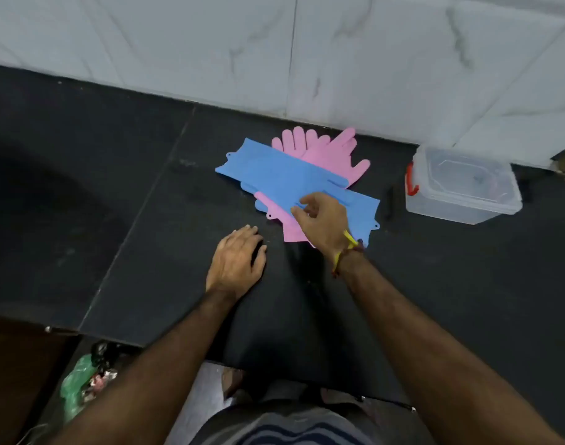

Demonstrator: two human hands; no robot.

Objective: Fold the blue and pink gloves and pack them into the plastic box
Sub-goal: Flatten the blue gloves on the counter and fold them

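Blue gloves [274,175] lie flat across pink gloves [332,149] in a pile on the black counter [146,220], near the wall. Pink fingers stick out at the far side, and a pink cuff shows at the near side. My right hand [323,220] is over the near end of the blue gloves, its fingers curled at a blue edge; whether it pinches it is unclear. My left hand [236,258] rests flat on the counter just left of the pile, holding nothing. The clear plastic box [461,187] with a red latch stands to the right, lid on.
A white marble-tiled wall [307,43] runs behind the counter. A thin dark object [389,200] lies between the gloves and the box. Below the counter's front edge at lower left is a green plastic bag [75,383] on the floor.
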